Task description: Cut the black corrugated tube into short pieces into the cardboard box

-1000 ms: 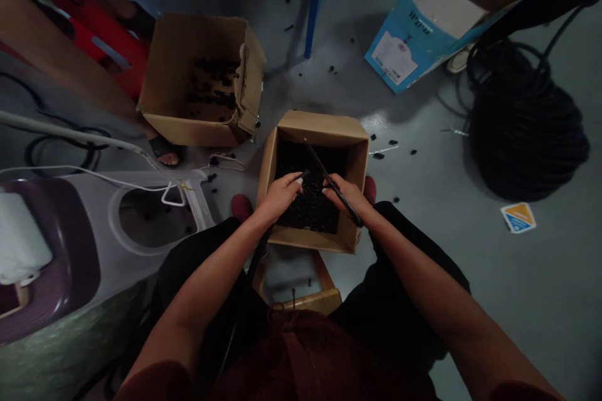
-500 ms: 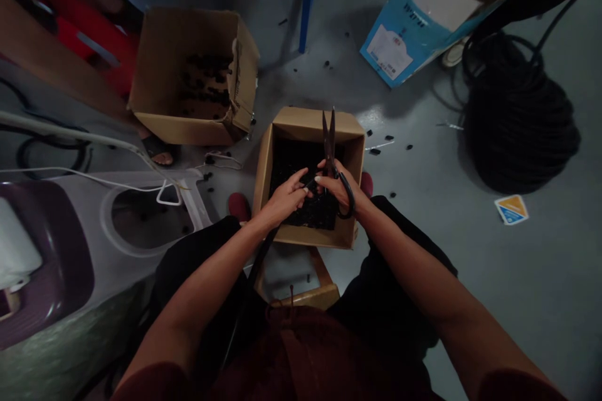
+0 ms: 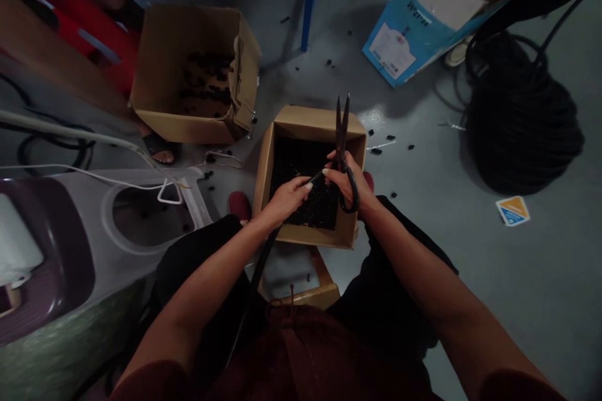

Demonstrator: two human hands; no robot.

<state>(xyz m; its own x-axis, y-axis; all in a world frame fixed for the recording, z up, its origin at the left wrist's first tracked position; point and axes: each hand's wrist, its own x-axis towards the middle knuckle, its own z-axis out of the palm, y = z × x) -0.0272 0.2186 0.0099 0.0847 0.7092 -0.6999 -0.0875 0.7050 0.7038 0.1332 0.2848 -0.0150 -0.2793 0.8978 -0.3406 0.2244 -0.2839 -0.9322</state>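
My right hand (image 3: 347, 183) grips black scissors (image 3: 342, 131), blades slightly apart and pointing away from me over a small cardboard box (image 3: 311, 125). The box holds a heap of short black pieces (image 3: 301, 169). My left hand (image 3: 285, 197) is closed on a black cable (image 3: 263, 257) that runs back under my forearm, with its end held toward the scissors. Both hands hover over the box, which stands on the floor between my knees.
A second cardboard box (image 3: 155, 97) with black bits stands at the back left. A large coil of black cable (image 3: 522, 119) lies at right, beside a blue and white carton (image 3: 414, 31). A grey and purple machine (image 3: 70, 244) sits left. Black scraps litter the floor.
The scissors swung from lying low across the box to pointing upright and away from me, blades parting slightly. My left hand kept hold of the cable end.
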